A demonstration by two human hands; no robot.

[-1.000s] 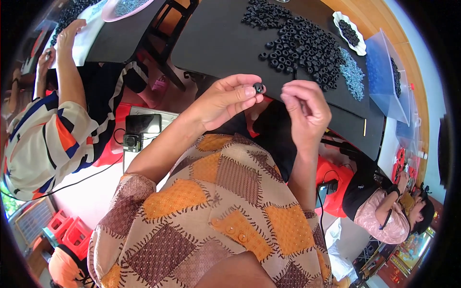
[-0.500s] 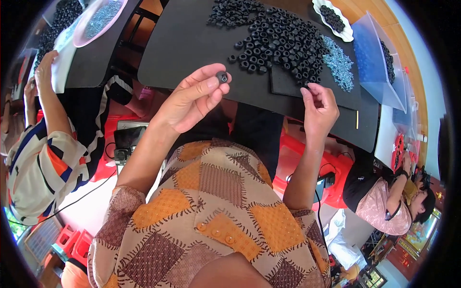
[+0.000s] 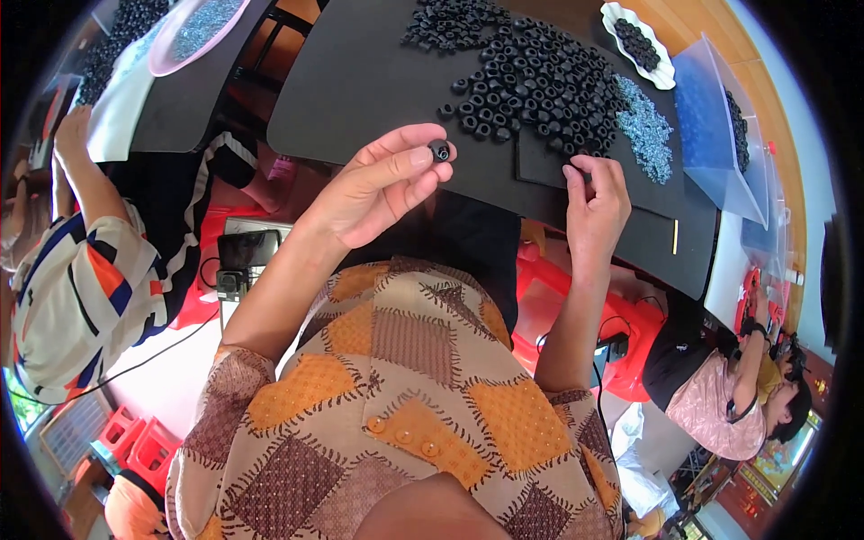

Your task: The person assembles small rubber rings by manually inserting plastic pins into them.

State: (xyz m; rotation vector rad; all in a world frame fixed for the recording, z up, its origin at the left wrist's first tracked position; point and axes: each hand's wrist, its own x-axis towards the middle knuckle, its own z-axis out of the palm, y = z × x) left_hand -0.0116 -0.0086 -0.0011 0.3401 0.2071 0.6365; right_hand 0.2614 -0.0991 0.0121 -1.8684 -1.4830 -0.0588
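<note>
"Holding one bead point(image 3: 439, 150) is all the left hand point(image 3: 380, 196) is doing, just above the centre of the frame?"

"Yes. Its thumb and fingertips are closed on that bead, with the other fingers curled loosely below. The bead is up off the table point(image 3: 346, 81), its hole facing the camera, a pale glint inside."

"Does that mean the hole is filled?"

"It is too small to tell. It could be something set in there, or only shine."

"And the right hand point(image 3: 596, 205), right of centre?"

"At the lower edge of the black pile point(image 3: 551, 85). Its thumb and forefinger are nearly together, the rest folded in. Whether they grip anything cannot be told."

"How far along is the work, then?"

"Judging by the heaps, plenty is left. The black pile spreads loose across the top middle of the frame, and the blue pile point(image 3: 646, 135) lies just beside it on the right. Neither looks close to used up."

"Does anything look done?"

"Possibly the small black pieces point(image 3: 636, 43) in the white dish point(image 3: 664, 77) at the upper right, but nothing marks them as finished rather than spare. The bead in the left hand is the only one plainly in work."
</note>
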